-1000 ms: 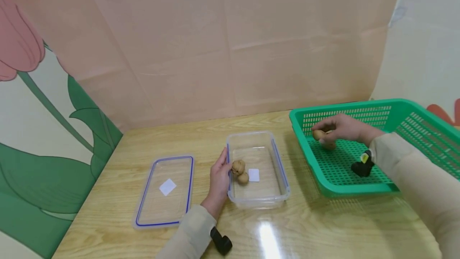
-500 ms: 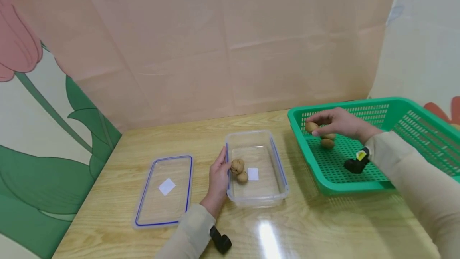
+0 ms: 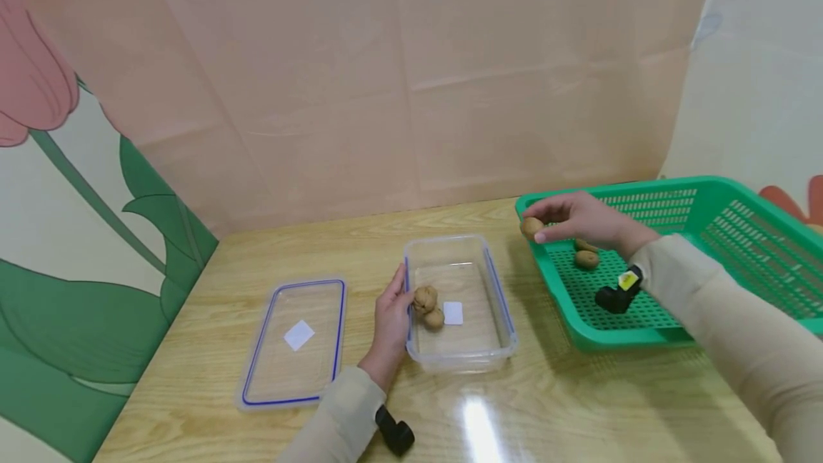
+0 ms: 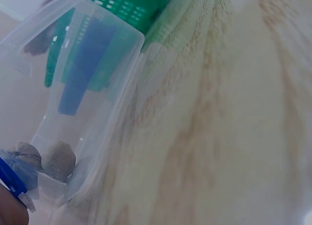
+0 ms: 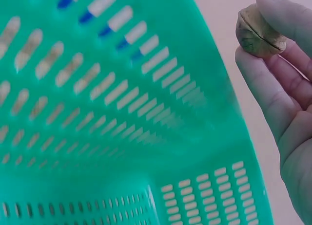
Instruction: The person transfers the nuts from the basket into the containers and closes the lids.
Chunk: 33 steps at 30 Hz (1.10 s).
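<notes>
My right hand pinches a walnut between thumb and fingertips, above the left rim of the green basket. The right wrist view shows the seam of this walnut clearly. Two more walnuts lie in the basket, one partly hidden by the hand. My left hand grips the left side of a clear plastic container, thumb at the rim and fingers along the outer wall. Inside, walnuts sit together against that left wall, near a white square.
A clear lid with a blue seal and a white square lies on the wooden table, left of the container. Behind the table stands a pinkish-brown covered wall. The tall basket sides surround the right forearm's work area.
My right hand has lifted the walnut from inside the basket and moved left to its rim, uncovering the walnuts below. The left hand and container stay put.
</notes>
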### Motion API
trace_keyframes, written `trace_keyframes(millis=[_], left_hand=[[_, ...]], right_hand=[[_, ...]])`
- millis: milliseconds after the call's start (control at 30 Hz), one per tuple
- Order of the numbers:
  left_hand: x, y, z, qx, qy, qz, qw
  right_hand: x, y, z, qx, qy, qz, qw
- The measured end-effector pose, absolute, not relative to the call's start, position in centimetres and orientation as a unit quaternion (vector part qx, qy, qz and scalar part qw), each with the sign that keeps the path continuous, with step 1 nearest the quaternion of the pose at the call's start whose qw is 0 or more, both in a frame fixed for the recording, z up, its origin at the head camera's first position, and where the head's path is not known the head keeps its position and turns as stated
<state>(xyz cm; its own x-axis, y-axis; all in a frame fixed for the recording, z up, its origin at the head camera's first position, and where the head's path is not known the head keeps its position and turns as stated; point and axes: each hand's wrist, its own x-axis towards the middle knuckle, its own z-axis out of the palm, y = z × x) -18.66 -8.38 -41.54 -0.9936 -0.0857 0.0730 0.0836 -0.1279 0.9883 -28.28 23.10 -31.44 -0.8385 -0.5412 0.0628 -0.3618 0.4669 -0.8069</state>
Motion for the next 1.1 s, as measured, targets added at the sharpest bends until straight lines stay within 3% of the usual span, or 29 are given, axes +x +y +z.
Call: trace_keyframes(millis=[700, 1100], left_hand=[[-18.8, -8.2, -41.6, -0.008, -0.669, -0.741, 0.055], [-18.8, -8.1, -41.6, -0.008, -0.667, -0.742, 0.065]], right_hand=[[-27.1, 17.1, -29.6, -0.302, 0.817, -0.459, 0.175], [-26.5, 13.1, -30.4, -0.35, 0.814, -0.416, 0.205]])
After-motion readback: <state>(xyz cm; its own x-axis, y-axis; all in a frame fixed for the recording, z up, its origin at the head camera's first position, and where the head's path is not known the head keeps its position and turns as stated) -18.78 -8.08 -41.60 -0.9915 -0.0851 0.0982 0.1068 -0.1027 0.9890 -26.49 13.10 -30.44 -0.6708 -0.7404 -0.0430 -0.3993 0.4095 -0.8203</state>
